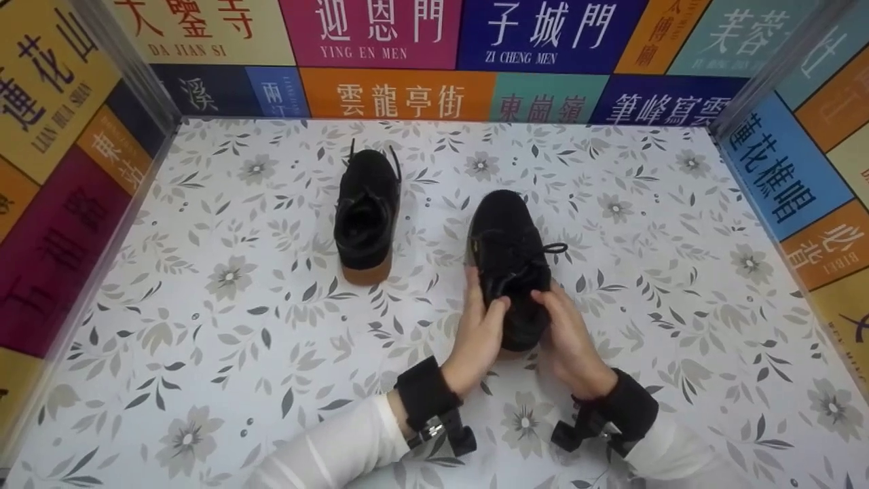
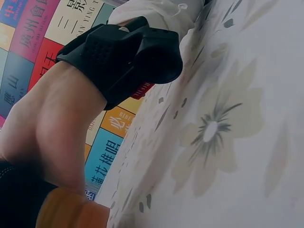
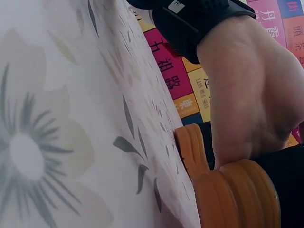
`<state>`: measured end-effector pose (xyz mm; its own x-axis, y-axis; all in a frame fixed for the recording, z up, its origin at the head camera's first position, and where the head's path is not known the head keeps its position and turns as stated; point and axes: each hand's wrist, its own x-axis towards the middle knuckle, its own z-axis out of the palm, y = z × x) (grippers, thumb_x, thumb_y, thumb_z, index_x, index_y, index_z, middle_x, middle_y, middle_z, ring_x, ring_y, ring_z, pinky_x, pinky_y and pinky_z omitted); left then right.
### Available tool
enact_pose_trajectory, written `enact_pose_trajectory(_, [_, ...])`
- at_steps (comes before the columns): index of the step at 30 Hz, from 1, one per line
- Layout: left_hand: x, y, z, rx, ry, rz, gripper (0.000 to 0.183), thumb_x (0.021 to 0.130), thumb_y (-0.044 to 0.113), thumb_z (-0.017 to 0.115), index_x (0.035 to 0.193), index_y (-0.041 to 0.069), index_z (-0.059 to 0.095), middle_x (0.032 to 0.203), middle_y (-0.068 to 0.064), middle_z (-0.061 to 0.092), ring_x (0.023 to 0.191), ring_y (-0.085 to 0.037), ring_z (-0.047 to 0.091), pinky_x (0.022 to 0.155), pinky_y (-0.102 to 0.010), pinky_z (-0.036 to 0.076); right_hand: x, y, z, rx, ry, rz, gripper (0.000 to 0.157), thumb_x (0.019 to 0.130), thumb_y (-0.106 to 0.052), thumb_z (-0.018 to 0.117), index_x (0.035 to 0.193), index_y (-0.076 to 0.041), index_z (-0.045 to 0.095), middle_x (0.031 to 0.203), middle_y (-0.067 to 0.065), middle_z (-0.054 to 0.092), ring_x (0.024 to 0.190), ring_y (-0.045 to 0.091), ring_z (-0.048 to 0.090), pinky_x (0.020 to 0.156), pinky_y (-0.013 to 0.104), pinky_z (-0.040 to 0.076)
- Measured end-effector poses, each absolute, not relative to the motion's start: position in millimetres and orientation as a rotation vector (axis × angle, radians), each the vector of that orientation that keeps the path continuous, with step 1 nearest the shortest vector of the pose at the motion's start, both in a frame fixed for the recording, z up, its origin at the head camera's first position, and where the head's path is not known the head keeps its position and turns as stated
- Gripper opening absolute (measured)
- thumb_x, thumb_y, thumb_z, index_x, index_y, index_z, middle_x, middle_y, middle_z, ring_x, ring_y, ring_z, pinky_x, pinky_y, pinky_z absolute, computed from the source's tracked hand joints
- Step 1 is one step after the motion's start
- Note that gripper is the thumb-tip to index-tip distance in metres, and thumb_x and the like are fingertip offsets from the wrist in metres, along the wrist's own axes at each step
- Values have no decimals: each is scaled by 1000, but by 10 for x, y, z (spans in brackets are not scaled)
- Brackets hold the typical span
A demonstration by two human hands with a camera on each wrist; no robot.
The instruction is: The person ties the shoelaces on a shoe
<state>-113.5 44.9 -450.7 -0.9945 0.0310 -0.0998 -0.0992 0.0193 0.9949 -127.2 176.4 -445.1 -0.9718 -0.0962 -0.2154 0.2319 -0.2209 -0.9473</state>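
Observation:
Both hands hold a black lace-up shoe (image 1: 506, 224) from its two sides, toe pointing away. My left hand (image 1: 477, 343) grips the left side, its thumb over the collar at the opening. On the opposite side my right hand (image 1: 574, 343) does likewise, thumb at the opening's edge. A lace loop sticks out to the shoe's right. The left wrist view catches the right hand (image 2: 52, 123) beside the brown heel (image 2: 71, 209); in the right wrist view the left hand (image 3: 251, 90) appears behind the ridged brown sole (image 3: 237, 194).
A matching black shoe (image 1: 366, 204) stands to the left and farther back, toe away, its lace ends sticking out. Beneath both is a white tabletop (image 1: 224, 353) with a grey floral print. Colourful panels with Chinese lettering (image 1: 397, 93) border the back and both sides.

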Motion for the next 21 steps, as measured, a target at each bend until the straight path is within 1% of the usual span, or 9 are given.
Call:
enact_pose_trajectory(3, [-1217, 525, -4474, -74, 2138, 2138, 74, 95, 27, 45, 151, 8, 2, 159, -8, 1, 145, -18, 5, 117, -39, 6, -1350, 1865, -4413, 194, 1778, -2355, 43, 97, -7, 37, 139, 0, 38, 140, 6, 41, 119, 12, 44, 100, 23, 40])
enact_pose_trajectory(5, [-1275, 575, -4450, -55, 2125, 2142, 75, 96, 29, 46, 151, 7, 2, 159, -8, 0, 145, -18, 5, 117, -38, 6, -1405, 1944, -4389, 191, 1710, -2429, 39, 96, -4, 38, 134, 2, 43, 138, 8, 44, 116, 14, 47, 99, 25, 43])
enact_pose_trajectory(8, [-1376, 664, -4419, -22, 2107, 2145, 77, 96, 34, 48, 151, 6, 2, 158, -9, 1, 145, -17, 5, 117, -36, 6, -1496, 2071, -4354, 162, 1589, -2552, 33, 94, 0, 38, 125, 1, 51, 134, 9, 47, 114, 15, 50, 96, 27, 46])
enact_pose_trajectory(10, [-1448, 729, -4396, 12, 2121, 2129, 78, 96, 37, 48, 151, 5, 3, 158, -11, 2, 145, -17, 5, 117, -36, 6, -1557, 2165, -4326, 162, 1574, -2608, 29, 94, 2, 41, 117, 1, 57, 130, 9, 50, 111, 14, 52, 92, 25, 48])
enact_pose_trajectory(12, [-1521, 799, -4385, 42, 2123, 2113, 78, 96, 40, 48, 151, 6, 4, 158, -10, 2, 145, -17, 4, 118, -36, 6, -1622, 2255, -4301, 170, 1533, -2656, 28, 93, 3, 43, 114, -1, 61, 127, 9, 52, 109, 14, 54, 89, 24, 50])
enact_pose_trajectory(15, [-1606, 899, -4381, 129, 2129, 2097, 76, 98, 41, 44, 151, 6, 3, 158, -10, 1, 145, -18, 3, 118, -38, 5, -1728, 2379, -4267, 214, 1500, -2710, 23, 92, 3, 48, 108, 0, 63, 121, 9, 54, 101, 14, 57, 84, 23, 52])
enact_pose_trajectory(17, [-1632, 959, -4389, 195, 2128, 2068, 75, 99, 42, 42, 151, 7, 2, 159, -7, -2, 145, -17, 2, 118, -37, 4, -1806, 2454, -4254, 247, 1494, -2740, 19, 91, 4, 48, 100, 0, 65, 117, 8, 54, 97, 14, 57, 81, 23, 52])
enact_pose_trajectory(18, [-1636, 988, -4393, 237, 2130, 2053, 74, 99, 42, 41, 151, 7, 0, 158, -7, -3, 145, -17, 2, 118, -37, 4, -1851, 2496, -4253, 274, 1514, -2750, 17, 91, 4, 49, 95, 1, 65, 113, 8, 55, 93, 14, 57, 78, 23, 52])
enact_pose_trajectory(21, [-1634, 1061, -4413, 350, 2117, 2003, 73, 100, 41, 39, 151, 8, -2, 158, -7, -3, 145, -14, 2, 117, -32, 4, -1999, 2626, -4280, 305, 1522, -2804, 17, 89, 6, 49, 85, 2, 65, 102, 8, 57, 87, 14, 56, 73, 22, 52])
